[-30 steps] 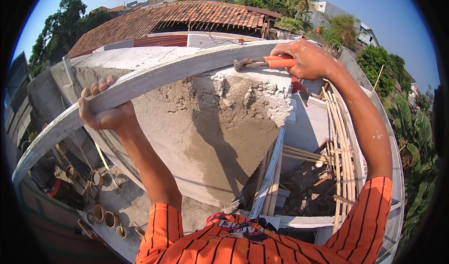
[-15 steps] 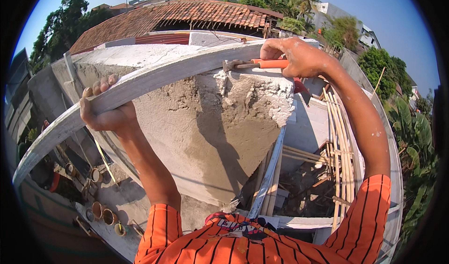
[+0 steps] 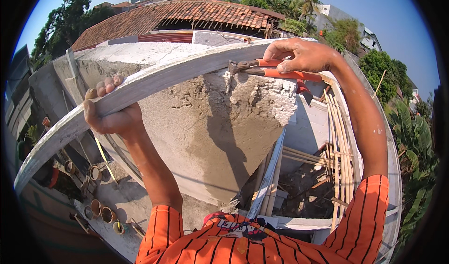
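A long whitish wooden plank (image 3: 154, 79) runs along the top edge of a rough grey concrete wall (image 3: 206, 128). My left hand (image 3: 110, 112) grips the plank from below, fingertips curled over its top. My right hand (image 3: 301, 56) holds orange-handled pincers (image 3: 262, 68) at the wall's upper right corner. The dark metal jaws point left and lie against the plank's edge, where the plaster is chipped and crumbling.
Bamboo poles (image 3: 336, 138) and a lattice lie to the right below the wall. A metal strip (image 3: 269, 175) leans against the wall's lower corner. Round pots (image 3: 100, 212) stand on a ledge far below left. Tiled roofs (image 3: 187, 14) and trees lie beyond.
My right hand has slid the pincers leftward along the plank's edge. My left hand keeps its grip on the plank in the same place.
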Tool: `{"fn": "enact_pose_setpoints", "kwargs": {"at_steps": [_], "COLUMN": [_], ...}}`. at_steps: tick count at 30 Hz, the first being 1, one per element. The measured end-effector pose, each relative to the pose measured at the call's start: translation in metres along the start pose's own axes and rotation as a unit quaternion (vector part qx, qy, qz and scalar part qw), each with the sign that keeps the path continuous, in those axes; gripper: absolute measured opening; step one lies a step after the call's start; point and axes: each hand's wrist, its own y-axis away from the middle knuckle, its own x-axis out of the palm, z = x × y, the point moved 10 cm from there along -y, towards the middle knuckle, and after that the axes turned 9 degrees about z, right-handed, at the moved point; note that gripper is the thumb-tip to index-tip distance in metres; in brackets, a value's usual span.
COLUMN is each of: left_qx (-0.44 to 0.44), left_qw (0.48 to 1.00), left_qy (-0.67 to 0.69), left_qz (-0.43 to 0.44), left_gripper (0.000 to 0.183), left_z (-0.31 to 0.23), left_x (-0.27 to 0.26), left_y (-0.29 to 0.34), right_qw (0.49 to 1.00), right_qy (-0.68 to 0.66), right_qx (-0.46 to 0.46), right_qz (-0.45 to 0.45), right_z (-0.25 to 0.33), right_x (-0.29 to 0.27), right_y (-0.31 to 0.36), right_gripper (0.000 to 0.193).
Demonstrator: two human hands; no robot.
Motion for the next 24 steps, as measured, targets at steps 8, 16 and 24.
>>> {"fn": "enact_pose_setpoints", "kwargs": {"at_steps": [8, 16, 24], "left_qx": [0.004, -0.001, 0.012], "left_qw": [1.0, 1.0, 1.0], "left_qy": [0.007, 0.018, -0.001], "left_qz": [0.026, 0.008, -0.008], "left_gripper": [0.022, 0.024, 0.02], "left_z": [-0.002, 0.0, -0.006], "left_x": [0.001, -0.001, -0.004], "left_y": [0.001, 0.004, 0.007], "right_qw": [0.965, 0.935, 0.932], "right_qy": [0.195, 0.32, 0.346], "right_qx": [0.025, 0.126, 0.107], "right_qz": [-0.174, -0.093, -0.021], "right_z": [0.017, 0.029, 0.023], "right_x": [-0.047, -0.038, -0.033], "right_y": [-0.007, -0.071, -0.09], "right_gripper": [0.029, 0.055, 0.053]}}
